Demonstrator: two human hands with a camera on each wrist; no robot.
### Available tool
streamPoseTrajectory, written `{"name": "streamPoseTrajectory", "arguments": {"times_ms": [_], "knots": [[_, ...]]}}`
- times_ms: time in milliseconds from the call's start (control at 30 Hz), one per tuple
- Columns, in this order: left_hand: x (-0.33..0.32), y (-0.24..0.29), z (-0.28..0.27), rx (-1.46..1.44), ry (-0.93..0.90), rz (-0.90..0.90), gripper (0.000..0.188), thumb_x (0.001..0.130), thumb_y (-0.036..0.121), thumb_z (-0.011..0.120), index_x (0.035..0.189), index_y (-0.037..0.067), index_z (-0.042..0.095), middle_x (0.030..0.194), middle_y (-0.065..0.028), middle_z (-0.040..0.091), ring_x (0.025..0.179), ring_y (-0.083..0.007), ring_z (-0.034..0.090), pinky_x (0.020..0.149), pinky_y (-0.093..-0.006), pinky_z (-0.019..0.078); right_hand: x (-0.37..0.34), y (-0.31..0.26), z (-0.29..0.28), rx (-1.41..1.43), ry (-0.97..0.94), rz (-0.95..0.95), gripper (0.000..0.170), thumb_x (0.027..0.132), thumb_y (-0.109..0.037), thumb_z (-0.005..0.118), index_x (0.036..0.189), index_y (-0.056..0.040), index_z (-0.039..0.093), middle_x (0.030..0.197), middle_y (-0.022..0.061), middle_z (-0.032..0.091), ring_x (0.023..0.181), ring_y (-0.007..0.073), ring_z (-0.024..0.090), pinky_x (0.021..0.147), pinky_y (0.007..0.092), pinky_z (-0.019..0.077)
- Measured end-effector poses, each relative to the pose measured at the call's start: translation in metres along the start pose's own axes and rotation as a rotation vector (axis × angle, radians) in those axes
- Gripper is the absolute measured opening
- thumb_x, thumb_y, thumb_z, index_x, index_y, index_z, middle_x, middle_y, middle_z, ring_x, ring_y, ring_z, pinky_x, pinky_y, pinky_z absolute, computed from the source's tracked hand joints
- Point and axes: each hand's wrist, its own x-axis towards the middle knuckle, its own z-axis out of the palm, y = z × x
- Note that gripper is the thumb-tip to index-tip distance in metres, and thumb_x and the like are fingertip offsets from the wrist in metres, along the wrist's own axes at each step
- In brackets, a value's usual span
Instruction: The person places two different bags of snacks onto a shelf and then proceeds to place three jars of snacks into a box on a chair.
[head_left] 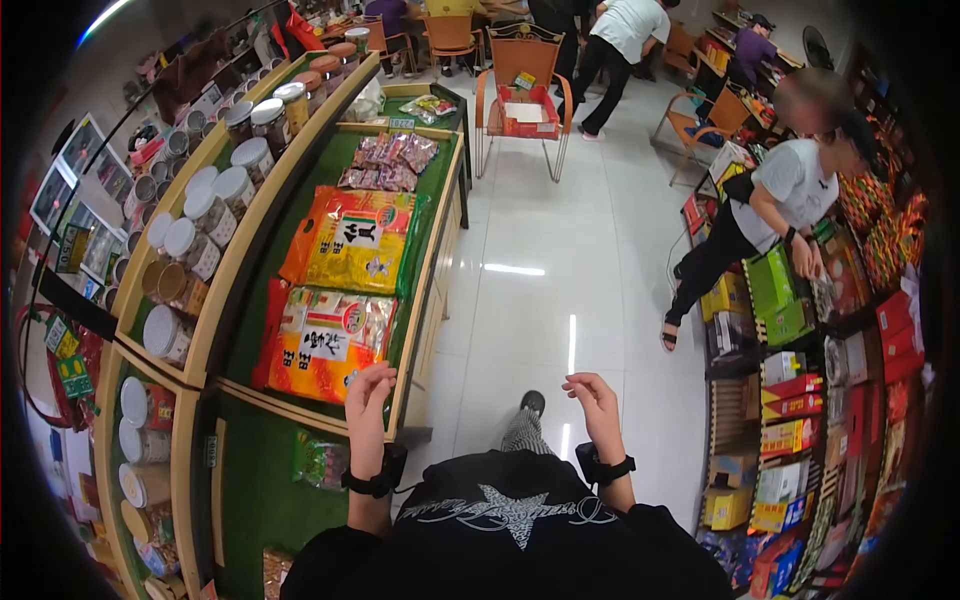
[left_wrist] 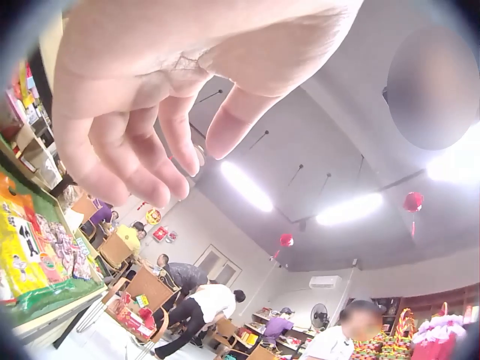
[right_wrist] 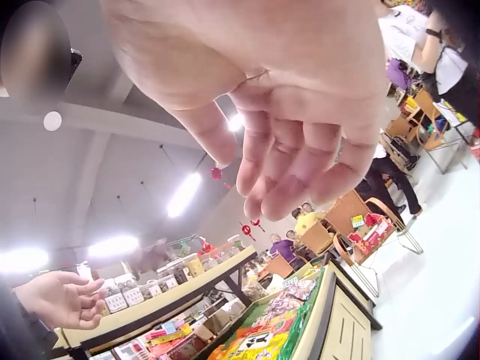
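My left hand point(head_left: 368, 415) hovers at the near right edge of the display counter, its fingers loosely bent and nothing between them. Just beyond it on the green surface lie an orange-and-red snack bag point(head_left: 325, 345) and a yellow snack bag point(head_left: 360, 240). Over the white floor tiles, my right hand point(head_left: 597, 412) is held up, also loosely bent and holding nothing. The wrist views look up at the left hand point(left_wrist: 180, 97) and the right hand point(right_wrist: 285, 127), with slack fingers and bare palms. Small purple packets point(head_left: 390, 160) sit behind the bags.
White-lidded jars point(head_left: 215, 205) line the wooden shelf on the left. A chair point(head_left: 525, 75) with a red box point(head_left: 525, 112) stands ahead. On the right, a person in a white shirt point(head_left: 795, 185) is beside shelves of boxes point(head_left: 790, 435). More people are at the back.
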Motion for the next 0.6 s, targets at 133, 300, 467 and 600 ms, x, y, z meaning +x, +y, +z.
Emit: {"name": "streamPoseTrajectory", "arguments": {"times_ms": [133, 300, 467, 600], "knots": [[0.036, 0.013, 0.052, -0.045, -0.004, 0.030, 0.023, 0.087, 0.003, 0.048, 0.108, -0.004, 0.053, 0.096, -0.0075, 0.059, 0.091, -0.0131, 0.054, 0.085, -0.0244, 0.0419, 0.058, -0.018, -0.023, -0.049, -0.068, -0.050, 0.017, 0.087, -0.008, 0.051, 0.099, 0.0007, 0.059, 0.087, 0.0089, 0.064, 0.082, 0.0142, 0.059, 0.077, 0.0266, 0.0454], [0.081, 0.020, 0.113, -0.039, -0.020, 0.047, 0.023, 0.087, 0.002, 0.048, 0.109, -0.003, 0.052, 0.097, -0.0077, 0.059, 0.093, -0.0130, 0.054, 0.086, -0.0247, 0.0419, 0.126, -0.032, -0.066, -0.078, -0.047, -0.100, 0.017, 0.087, -0.009, 0.050, 0.098, 0.0008, 0.059, 0.086, 0.0090, 0.064, 0.082, 0.0143, 0.059, 0.076, 0.0266, 0.0455], [0.108, 0.011, 0.160, 0.009, -0.094, 0.061, 0.024, 0.088, 0.004, 0.047, 0.111, -0.002, 0.052, 0.099, -0.0074, 0.059, 0.093, -0.0126, 0.054, 0.085, -0.0247, 0.0424, 0.167, -0.028, -0.098, -0.018, -0.007, -0.092, 0.017, 0.088, -0.009, 0.049, 0.096, 0.0017, 0.058, 0.086, 0.0083, 0.063, 0.078, 0.0131, 0.056, 0.073, 0.0242, 0.0431], [0.122, 0.005, 0.180, 0.045, -0.119, -0.010, 0.024, 0.087, 0.003, 0.048, 0.110, -0.003, 0.052, 0.101, -0.0069, 0.058, 0.098, -0.0131, 0.053, 0.089, -0.0248, 0.0409, 0.185, -0.023, -0.105, 0.050, 0.031, 0.020, 0.016, 0.088, -0.009, 0.049, 0.096, 0.0012, 0.059, 0.085, 0.0075, 0.062, 0.079, 0.0126, 0.056, 0.073, 0.0249, 0.0430]]}}
